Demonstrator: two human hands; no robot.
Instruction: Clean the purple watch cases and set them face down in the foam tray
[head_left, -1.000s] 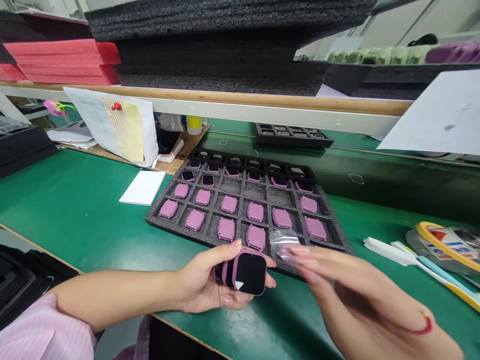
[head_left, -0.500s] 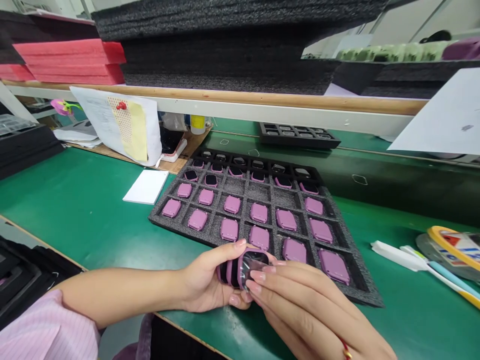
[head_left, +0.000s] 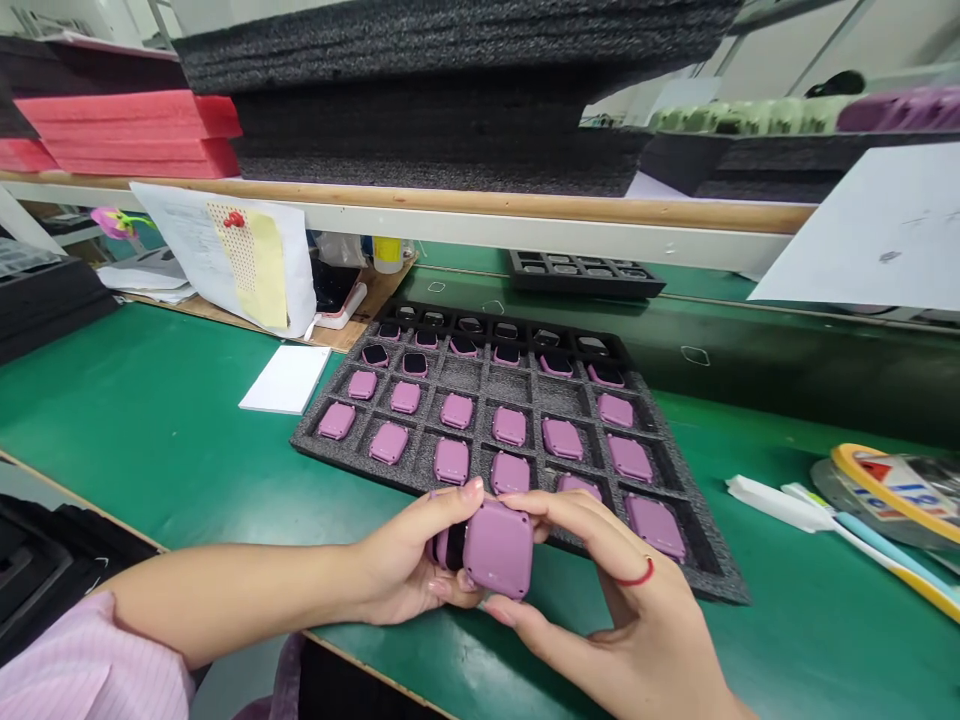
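Note:
My left hand (head_left: 405, 560) grips a small stack of purple smartwatch cases, with dark glass faces showing at the side. The front case (head_left: 499, 550) shows its plain purple back to me. My right hand (head_left: 637, 600), a red string on one finger, pinches this front case, fingers at its top edge and thumb at the bottom corner. Just beyond both hands lies a black foam tray (head_left: 461, 373) with square compartments. Purple case backs face up in the near rows, while dark screens show in the farther rows. My hands partly hide its near edge.
A white paper pad (head_left: 285, 378) lies left of the tray. Toothbrushes (head_left: 787, 505) and a clear round container (head_left: 892, 500) sit at the right. Above the bench runs a shelf edge (head_left: 480, 205) bearing black foam (head_left: 420, 110). Another tray (head_left: 585, 278) stands behind.
The front case now shows its purple back instead of its dark, film-covered face. My right hand has turned from flat fingers over the face to a pinch at the edges.

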